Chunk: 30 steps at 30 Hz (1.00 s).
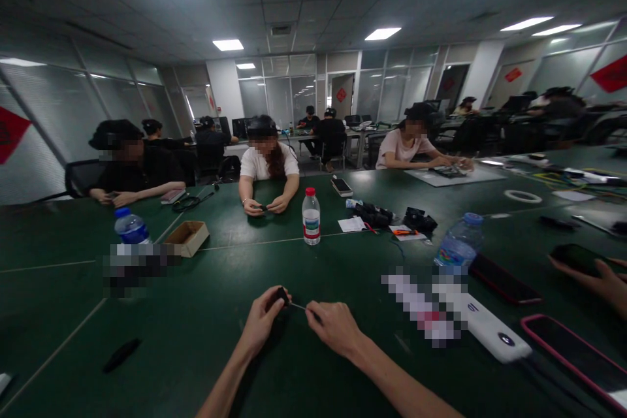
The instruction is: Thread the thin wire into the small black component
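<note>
My left hand (263, 317) is closed around a small black block-shaped part (281, 295), held just above the green table. My right hand (334, 326) grips a slim screwdriver (297, 305); its thin metal shaft points left and its tip meets or nearly meets the black part. The fingers hide most of the handle, and whether the tip sits in the part I cannot tell. On the table to the left of my forearms lies a dark, narrow object (121, 356), blurred.
A red-capped bottle (311, 219) stands ahead. An open cardboard box (189, 239) and a blue-capped bottle (131, 227) are on the left. To the right are another bottle (459, 245), a white power bank (494, 326), phones (507, 279) and a co-worker's hands (600, 284). Several people sit across the table.
</note>
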Each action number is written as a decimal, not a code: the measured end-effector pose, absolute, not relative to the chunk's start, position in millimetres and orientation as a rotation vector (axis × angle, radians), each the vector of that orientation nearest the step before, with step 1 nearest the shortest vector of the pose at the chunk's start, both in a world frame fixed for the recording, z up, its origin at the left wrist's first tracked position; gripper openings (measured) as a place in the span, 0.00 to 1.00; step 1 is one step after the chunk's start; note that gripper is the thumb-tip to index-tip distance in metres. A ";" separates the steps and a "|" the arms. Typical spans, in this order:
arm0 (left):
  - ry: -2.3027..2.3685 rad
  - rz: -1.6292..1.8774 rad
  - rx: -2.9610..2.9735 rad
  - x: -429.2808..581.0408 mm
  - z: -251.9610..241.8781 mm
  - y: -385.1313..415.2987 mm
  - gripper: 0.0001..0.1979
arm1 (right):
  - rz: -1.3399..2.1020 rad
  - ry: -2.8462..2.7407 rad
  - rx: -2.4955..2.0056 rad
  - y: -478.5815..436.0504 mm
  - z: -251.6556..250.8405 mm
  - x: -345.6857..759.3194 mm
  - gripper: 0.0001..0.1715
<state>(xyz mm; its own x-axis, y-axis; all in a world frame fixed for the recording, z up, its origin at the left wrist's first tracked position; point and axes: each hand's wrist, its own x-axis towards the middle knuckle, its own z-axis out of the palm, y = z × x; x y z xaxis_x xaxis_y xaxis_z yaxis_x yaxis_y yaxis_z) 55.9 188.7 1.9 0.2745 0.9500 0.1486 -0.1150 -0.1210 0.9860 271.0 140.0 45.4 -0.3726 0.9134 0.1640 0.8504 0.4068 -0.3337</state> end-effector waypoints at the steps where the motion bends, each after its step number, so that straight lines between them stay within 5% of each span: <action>1: 0.855 1.132 1.350 55.8 1.7 188.9 0.18 | 0.283 -2.339 -1.517 140.2 44.0 272.0 0.18; 11: 0.852 0.965 1.635 68.0 21.7 175.9 0.15 | 0.402 -1.996 -1.406 140.5 40.9 268.3 0.24; 23: 0.749 1.206 0.985 59.2 3.0 187.9 0.29 | 0.415 -2.156 -1.405 138.8 43.1 262.9 0.20; 30: 0.689 1.188 0.869 59.4 5.1 188.8 0.18 | 0.384 -2.104 -1.441 139.4 43.4 261.6 0.20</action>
